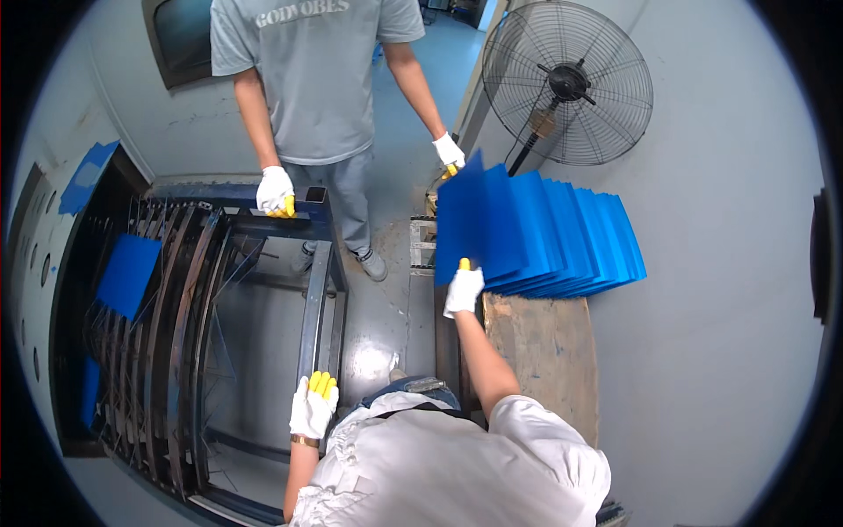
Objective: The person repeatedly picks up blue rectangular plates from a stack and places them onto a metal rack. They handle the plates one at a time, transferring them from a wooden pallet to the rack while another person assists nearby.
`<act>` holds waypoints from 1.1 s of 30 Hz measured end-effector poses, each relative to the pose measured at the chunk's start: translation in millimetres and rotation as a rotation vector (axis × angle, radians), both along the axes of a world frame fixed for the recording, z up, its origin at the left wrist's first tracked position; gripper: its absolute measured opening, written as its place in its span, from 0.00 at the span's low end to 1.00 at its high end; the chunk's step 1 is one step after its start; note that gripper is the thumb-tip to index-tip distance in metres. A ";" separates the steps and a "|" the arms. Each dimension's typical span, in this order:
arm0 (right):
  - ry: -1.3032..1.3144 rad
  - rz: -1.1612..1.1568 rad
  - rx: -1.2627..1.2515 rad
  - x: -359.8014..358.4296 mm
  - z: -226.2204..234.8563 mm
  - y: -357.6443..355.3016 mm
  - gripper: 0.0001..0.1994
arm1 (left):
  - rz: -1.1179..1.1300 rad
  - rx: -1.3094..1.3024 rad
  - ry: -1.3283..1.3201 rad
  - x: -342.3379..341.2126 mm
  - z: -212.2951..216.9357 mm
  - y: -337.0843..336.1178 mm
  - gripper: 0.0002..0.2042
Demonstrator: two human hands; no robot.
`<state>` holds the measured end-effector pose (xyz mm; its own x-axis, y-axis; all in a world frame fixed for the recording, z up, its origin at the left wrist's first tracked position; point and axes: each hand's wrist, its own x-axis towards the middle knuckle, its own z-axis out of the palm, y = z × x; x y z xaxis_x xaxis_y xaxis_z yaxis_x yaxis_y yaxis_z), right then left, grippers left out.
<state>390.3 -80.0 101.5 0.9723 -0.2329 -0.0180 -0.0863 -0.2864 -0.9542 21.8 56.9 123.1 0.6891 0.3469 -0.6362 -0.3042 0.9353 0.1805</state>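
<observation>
At the lower corner of the front blue sheet our right hand is clamped, white glove with yellow fingertips pinching the edge and tilting the sheet up. Behind that sheet a row of more blue sheets stands fanned out on a worn wooden pallet — each leaning on the next. Our left hand rests with its fingers wrapped over a dark steel upright of the metal rack (gloved like the other). Inside that rack, between thin curved dividers, one blue sheet already sits at the far left. Across from us a co-worker in a grey shirt reaches one gloved hand to the top corner of our sheet — the other gloved hand grips the rack's top rail. Beyond the pallet stands a black pedestal fan.
</observation>
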 end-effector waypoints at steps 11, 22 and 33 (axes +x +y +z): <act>-0.120 0.048 0.167 38.2 -12.2 -28.5 0.11 | -0.031 0.016 0.019 -6.3 -12.3 0.0 0.15; -0.155 0.055 -0.126 40.6 -30.5 -33.1 0.17 | -0.013 -0.016 0.045 -15.4 -25.5 -11.2 0.15; 0.260 0.009 0.554 32.4 -43.1 -41.7 0.06 | -0.048 -0.033 0.054 -15.6 -39.7 -17.1 0.16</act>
<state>422.7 -121.7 58.4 0.9216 -0.1129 -0.3713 -0.3364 0.2449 -0.9093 6.2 39.8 83.5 0.6690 0.2930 -0.6831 -0.2498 0.9542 0.1647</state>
